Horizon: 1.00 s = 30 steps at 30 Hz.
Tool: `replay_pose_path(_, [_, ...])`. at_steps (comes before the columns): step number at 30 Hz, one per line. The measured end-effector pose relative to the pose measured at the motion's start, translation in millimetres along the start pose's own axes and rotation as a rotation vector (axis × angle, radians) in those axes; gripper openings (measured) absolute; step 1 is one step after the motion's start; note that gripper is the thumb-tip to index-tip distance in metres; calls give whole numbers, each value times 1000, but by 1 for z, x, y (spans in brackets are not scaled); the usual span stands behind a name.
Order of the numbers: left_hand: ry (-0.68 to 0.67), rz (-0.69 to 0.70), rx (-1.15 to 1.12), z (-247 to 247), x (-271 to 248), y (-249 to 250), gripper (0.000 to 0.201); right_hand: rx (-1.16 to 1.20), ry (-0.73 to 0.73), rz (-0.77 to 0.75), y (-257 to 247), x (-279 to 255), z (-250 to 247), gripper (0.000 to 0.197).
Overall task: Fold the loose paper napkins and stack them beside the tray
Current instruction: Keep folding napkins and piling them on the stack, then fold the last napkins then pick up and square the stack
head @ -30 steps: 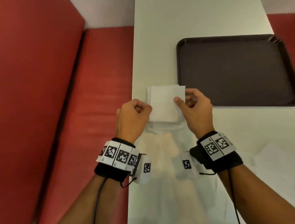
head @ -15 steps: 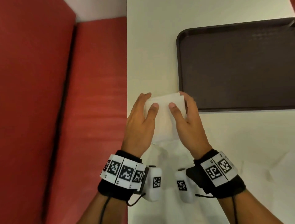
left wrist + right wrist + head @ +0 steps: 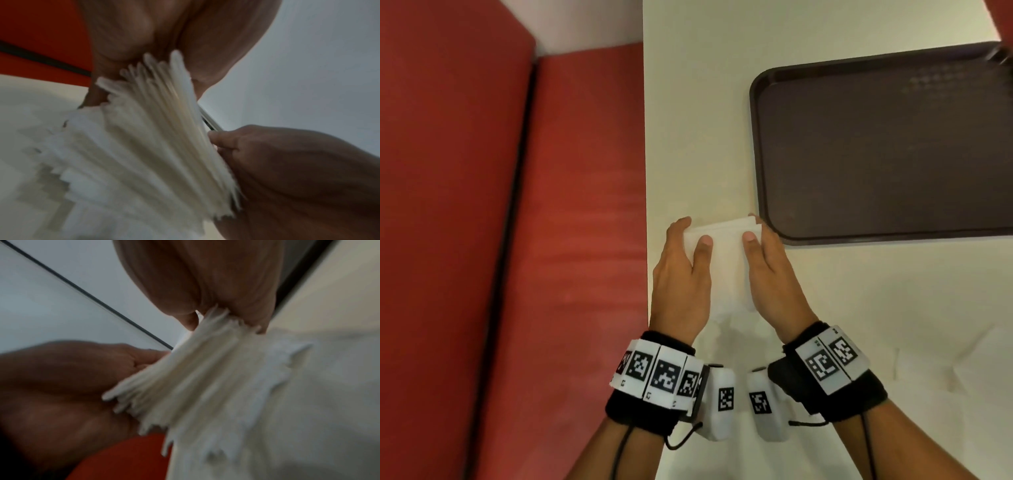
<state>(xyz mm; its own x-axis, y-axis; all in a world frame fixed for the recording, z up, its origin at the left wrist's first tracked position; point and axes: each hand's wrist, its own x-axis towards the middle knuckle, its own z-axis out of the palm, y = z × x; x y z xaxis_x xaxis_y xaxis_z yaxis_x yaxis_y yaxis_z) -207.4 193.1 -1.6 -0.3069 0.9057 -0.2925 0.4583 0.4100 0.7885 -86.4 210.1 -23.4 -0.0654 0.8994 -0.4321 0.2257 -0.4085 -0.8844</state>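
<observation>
Napkin stack [image 3: 724, 240] stands on edge over the white counter [image 3: 695, 137], just outside the dark tray [image 3: 754, 144]. The left hand [image 3: 681, 284] and right hand [image 3: 774, 284] grip its sides, fingers clamped on it.

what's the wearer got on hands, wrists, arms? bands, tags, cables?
Left hand and right hand bare, no gloves or sleeves. Each wrist: black fabric band, white tiles with black square markers, plus a white rounded pod carrying one marker. Thin black cable runs from each band along the forearm.
</observation>
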Motion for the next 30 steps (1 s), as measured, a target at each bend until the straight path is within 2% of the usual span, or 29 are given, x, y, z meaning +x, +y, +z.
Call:
replay_pose_path(6, [50,21,65,-12,-9,11,52,-14,7,-12,-12,-7,-13,52])
replay_pose_path(9, [100,53,5,-30,-29,23,60,-11,57,-77,-22,-23,-26,56])
replay_pose_path(12, [127,73,-24,-43,-62,38,59,-4,96,-158,-34,-49,-47,55])
replay_pose_path(17, [72,253,-86,-33,-128,57,54,-17,185,-236,-47,-112,-105,54])
replay_pose_path(20, [7,298,-66,-11,-167,66,53,-41,237,-274,-46,-158,-147,53])
replay_pose_path(23, [-82,317,-57,17,-200,70,51,-118,267,-251,-19,-198,-187,52])
replay_pose_path(30, [-199,323,112,104,-235,45,28,-471,184,-9,77,-245,-262,50])
